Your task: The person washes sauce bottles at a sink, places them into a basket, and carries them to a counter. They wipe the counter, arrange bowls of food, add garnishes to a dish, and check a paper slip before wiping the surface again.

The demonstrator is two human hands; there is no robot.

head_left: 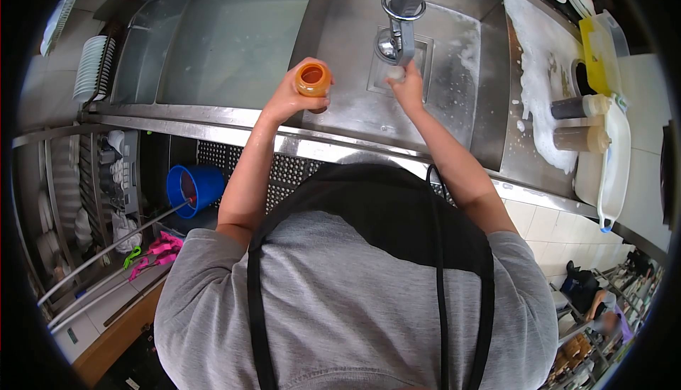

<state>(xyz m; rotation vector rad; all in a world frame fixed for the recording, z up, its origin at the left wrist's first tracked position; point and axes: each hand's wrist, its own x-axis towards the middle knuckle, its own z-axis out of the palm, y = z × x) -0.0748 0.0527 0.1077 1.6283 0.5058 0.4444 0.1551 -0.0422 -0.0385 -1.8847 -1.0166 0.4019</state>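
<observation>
My left hand (285,99) is wrapped around an orange squeeze bottle (313,92), its round mouth uncapped and facing up, above the sink's near edge. My right hand (408,92) is closed on a small whitish piece (396,74), its kind unclear. The fingertips of that hand lie right at the lower end of the grey rinse sprayer (404,39), which hangs over the metal sink basin (347,42). The sprayer's round metal head is just above the whitish piece.
Cloudy water fills the left basin (234,42). Foam (532,63) covers the right counter, where two capped bottles (578,138) lie by a white tub (616,156). Stacked white plates (91,67) stand at left; a blue bucket (195,190) is below. Another person (603,305) is far right.
</observation>
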